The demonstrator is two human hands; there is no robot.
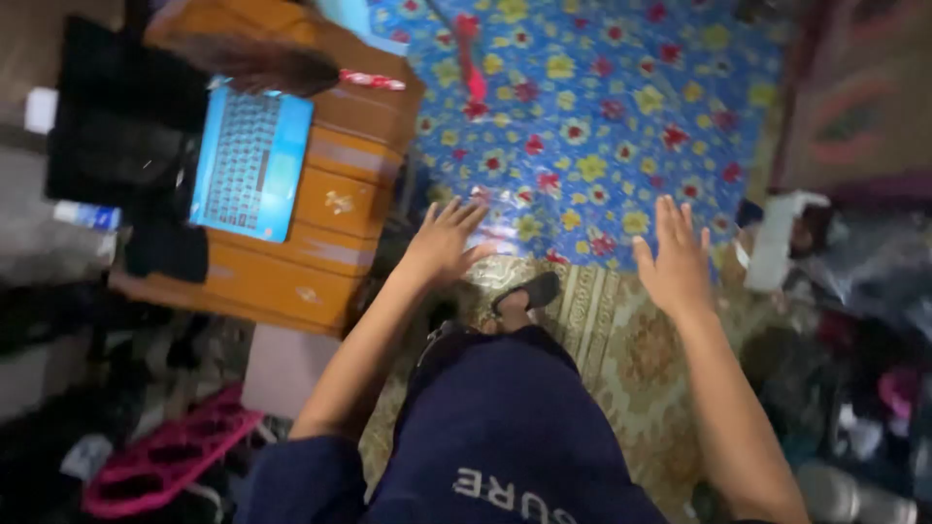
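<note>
- A lived-in room of a home, seen from above, with the floor as the main surface.
- A blue plastic sheet (602,107) printed with red and yellow flowers covers the floor, beside a patterned green-and-cream rug (621,340).
- A low orange wooden desk (330,213) carries a small blue laptop (250,160).
- Clothes, a pink hanger rack (165,456) and loose household clutter lie along both edges.

Both open hands (563,254) hover over floral mat (602,107).

Laptop (250,162) lies on the desk (330,252) left of my left hand (444,243); floor mat (592,107) ahead of both hands; right hand (675,264) right.
</note>
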